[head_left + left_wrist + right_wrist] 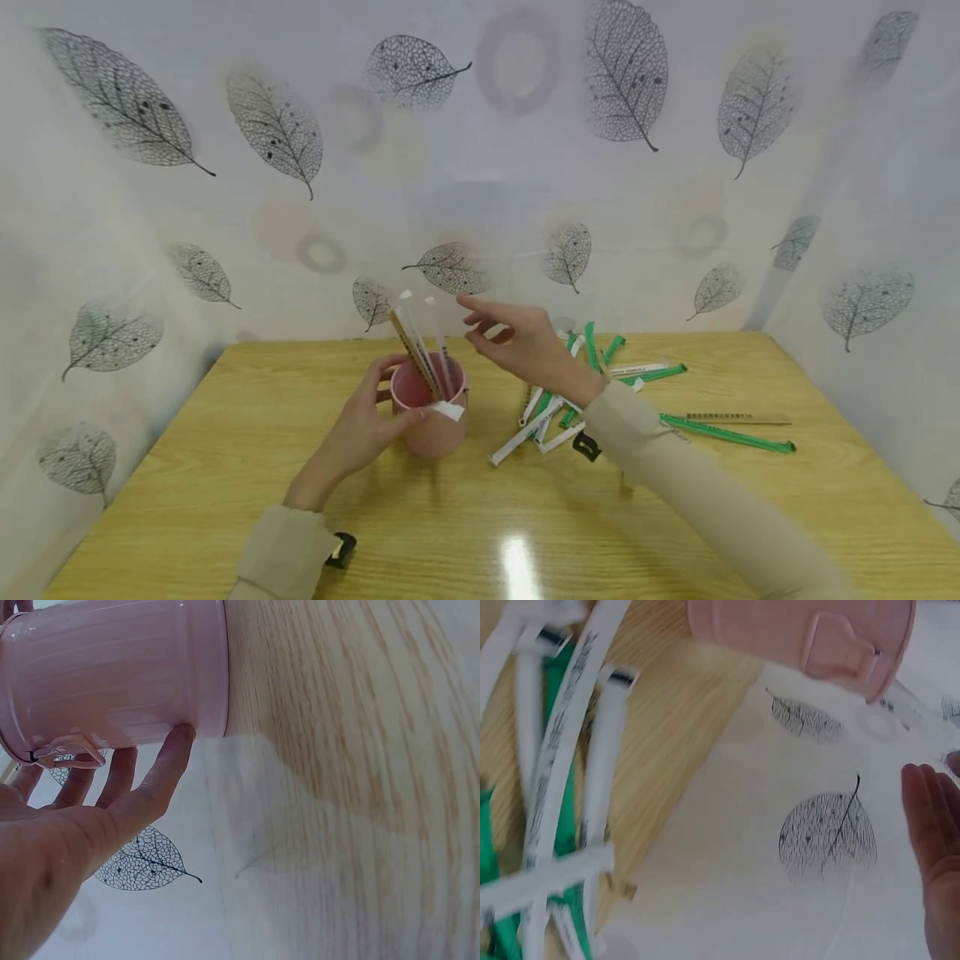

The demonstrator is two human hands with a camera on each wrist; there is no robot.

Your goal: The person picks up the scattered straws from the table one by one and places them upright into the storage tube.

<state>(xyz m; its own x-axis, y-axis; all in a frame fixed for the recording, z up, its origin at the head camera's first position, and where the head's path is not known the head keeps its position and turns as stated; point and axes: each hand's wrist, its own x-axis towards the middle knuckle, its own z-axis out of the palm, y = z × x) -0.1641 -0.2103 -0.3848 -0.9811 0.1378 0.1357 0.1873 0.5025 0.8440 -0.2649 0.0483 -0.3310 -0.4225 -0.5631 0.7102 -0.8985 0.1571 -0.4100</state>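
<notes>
A pink pail (pixel 431 433) with small side loops stands on the wooden table. My left hand (pixel 367 421) holds it from the left, thumb near the front rim and fingers around the far side; the left wrist view shows the fingers (pixel 161 769) against its wall. Several slim wrapped straws (pixel 420 350), white and brown with print, lean upright inside it. My right hand (pixel 521 342) hangs in the air just right of their tops, fingers loosely bent and holding nothing. In the right wrist view its fingers (pixel 930 817) show at the right edge, apart from the pail.
Right of the pail lies a loose pile of wrapped straws in white and green (pixel 555 408), partly behind my right forearm. Farther right are a green straw (pixel 735 435) and a brown one (pixel 742 418). A leaf-patterned wall covering (pixel 480 183) borders the table's back and sides.
</notes>
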